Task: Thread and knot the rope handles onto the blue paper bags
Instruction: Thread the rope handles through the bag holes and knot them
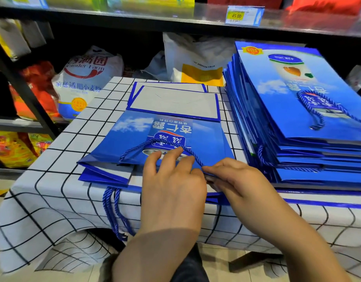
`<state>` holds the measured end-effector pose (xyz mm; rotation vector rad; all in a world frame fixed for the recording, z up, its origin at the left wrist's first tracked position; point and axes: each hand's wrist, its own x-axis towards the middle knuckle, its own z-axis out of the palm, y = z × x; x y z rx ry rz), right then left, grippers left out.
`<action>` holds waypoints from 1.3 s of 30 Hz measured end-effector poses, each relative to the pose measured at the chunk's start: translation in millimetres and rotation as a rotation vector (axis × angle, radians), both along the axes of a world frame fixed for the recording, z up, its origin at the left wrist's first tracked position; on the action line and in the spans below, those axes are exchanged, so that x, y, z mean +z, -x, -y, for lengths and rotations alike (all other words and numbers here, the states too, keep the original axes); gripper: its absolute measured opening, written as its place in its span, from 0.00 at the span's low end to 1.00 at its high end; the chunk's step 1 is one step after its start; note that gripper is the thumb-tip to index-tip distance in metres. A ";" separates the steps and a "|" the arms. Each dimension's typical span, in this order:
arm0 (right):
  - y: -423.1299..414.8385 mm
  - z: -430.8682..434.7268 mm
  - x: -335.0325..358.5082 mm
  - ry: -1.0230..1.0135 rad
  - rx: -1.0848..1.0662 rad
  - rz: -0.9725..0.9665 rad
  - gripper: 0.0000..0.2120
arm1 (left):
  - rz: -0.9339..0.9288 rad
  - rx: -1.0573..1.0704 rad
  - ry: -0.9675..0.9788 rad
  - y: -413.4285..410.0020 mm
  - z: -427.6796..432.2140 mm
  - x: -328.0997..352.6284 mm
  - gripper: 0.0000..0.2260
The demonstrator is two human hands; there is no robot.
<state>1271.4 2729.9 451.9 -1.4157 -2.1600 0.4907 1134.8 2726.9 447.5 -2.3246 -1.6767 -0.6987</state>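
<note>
Blue rope loops [114, 212] dangle over the near edge of the checked tablecloth [53, 200]. The left hand [172, 186] rests with straight fingers on the flat blue paper bag [208, 143]. The right hand [236, 178] seems to pinch the rope handle [192, 155] at the bag's mouth. Farther right sits a stack of finished bags [297, 110], and a flour sack [84, 78] stands behind.

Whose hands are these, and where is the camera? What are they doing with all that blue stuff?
The camera sits on a person's head, so you look down at their own two hands. On the checked tablecloth lies a flat blue paper bag. The left hand presses it down with spread fingers. The right hand pinches one end of the rope handle at the bag's edge. To the right is a stack of bags. More blue ropes hang over the table's front.
</note>
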 end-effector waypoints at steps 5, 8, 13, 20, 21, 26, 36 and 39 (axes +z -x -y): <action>-0.5 4.1 -7.8 -0.156 -0.205 -0.121 0.09 | -0.040 -0.079 0.009 4.6 0.8 0.2 0.04; -4.3 6.1 -12.7 -0.217 -0.291 -0.075 0.09 | -0.071 -0.102 0.229 10.5 4.4 9.4 0.06; -3.8 10.2 -19.9 -0.290 -0.249 -0.136 0.03 | 0.361 -0.068 0.402 24.7 -4.0 37.6 0.18; -0.7 13.4 -31.5 -0.355 -0.238 -0.219 0.07 | 0.199 -0.095 0.456 -9.1 -31.6 25.7 0.13; -0.6 14.0 -32.2 -0.362 -0.245 -0.218 0.07 | 0.251 -0.075 0.438 -8.7 -34.9 23.4 0.11; -1.2 17.7 -27.2 -0.389 -0.285 -0.070 0.02 | 0.456 0.024 0.213 13.2 -47.8 25.0 0.07; 14.2 3.1 15.4 -0.617 -0.275 -0.540 0.09 | 0.264 -0.257 0.160 46.7 -19.4 24.3 0.17; 30.5 1.7 24.2 -0.459 -0.142 -0.790 0.23 | 0.700 -0.174 -0.001 46.9 -20.7 31.4 0.12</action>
